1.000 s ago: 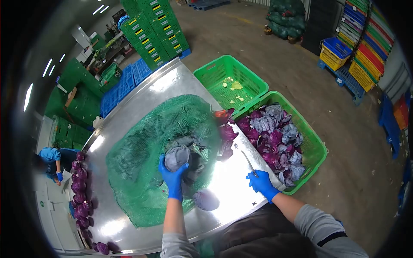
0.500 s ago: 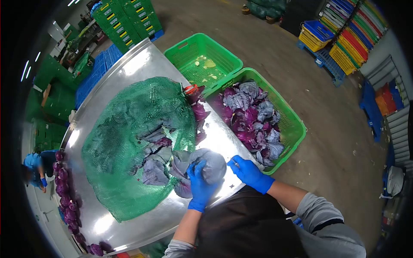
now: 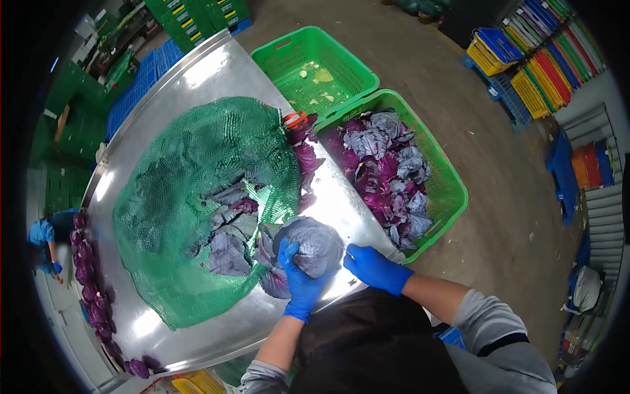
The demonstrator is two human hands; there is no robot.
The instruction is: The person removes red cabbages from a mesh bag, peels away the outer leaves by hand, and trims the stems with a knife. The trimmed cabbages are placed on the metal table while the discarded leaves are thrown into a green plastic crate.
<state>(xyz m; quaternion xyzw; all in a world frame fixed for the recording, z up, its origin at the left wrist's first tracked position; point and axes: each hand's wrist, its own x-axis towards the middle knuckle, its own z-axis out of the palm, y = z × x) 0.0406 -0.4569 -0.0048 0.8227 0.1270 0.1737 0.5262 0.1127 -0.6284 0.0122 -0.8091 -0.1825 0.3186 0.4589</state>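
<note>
A round red cabbage [image 3: 314, 244] with greyish outer leaves rests on the steel table [image 3: 147, 325] near its front edge. My left hand [image 3: 303, 279], in a blue glove, is wrapped round the cabbage's near left side. At its right side is my gloved right hand [image 3: 375, 268], fingers closed; whatever they hold is too small to make out. Loose cabbage leaves [image 3: 228, 255] lie left of the cabbage on a green mesh sack [image 3: 177, 197], which has dark cabbages inside.
Beyond the table's right edge stand a green crate [image 3: 453, 197] full of purple leaves and another green crate [image 3: 315, 36] with a few scraps. Small purple cabbages [image 3: 98, 312] line the table's left edge. At far left is another person [image 3: 42, 236].
The view has shifted slightly. The cabbage has turned a little in my left hand and shows more of its veined surface. My right hand stays close to its right side.
</note>
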